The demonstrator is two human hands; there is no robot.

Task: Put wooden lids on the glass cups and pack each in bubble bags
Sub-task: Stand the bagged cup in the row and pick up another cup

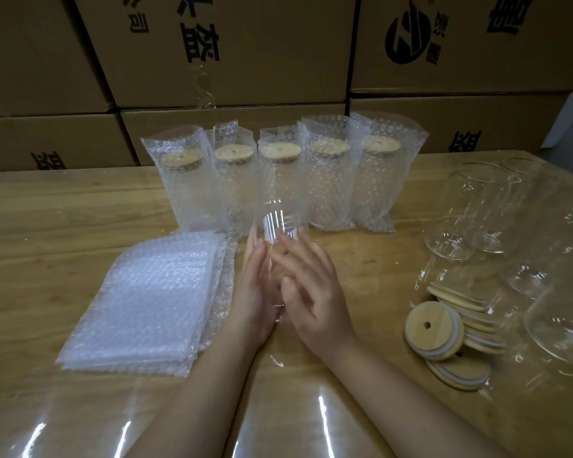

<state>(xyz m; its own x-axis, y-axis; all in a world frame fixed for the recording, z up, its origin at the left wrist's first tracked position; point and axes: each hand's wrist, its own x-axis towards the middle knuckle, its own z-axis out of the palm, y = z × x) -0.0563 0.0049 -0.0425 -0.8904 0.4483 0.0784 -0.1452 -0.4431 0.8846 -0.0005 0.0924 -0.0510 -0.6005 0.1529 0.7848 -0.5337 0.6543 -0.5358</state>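
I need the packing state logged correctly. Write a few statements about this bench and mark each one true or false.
1. Five bagged cups with wooden lids stand in a row at the back of the table. True.
2. The glass cup between the left hand and right hand already wears a wooden lid. False: no lid shows on it.
3. A stack of flat bubble bags lies to the left of the hands. True.
4. The loose wooden lids lie left of the hands. False: they lie on the right, near the empty cups.
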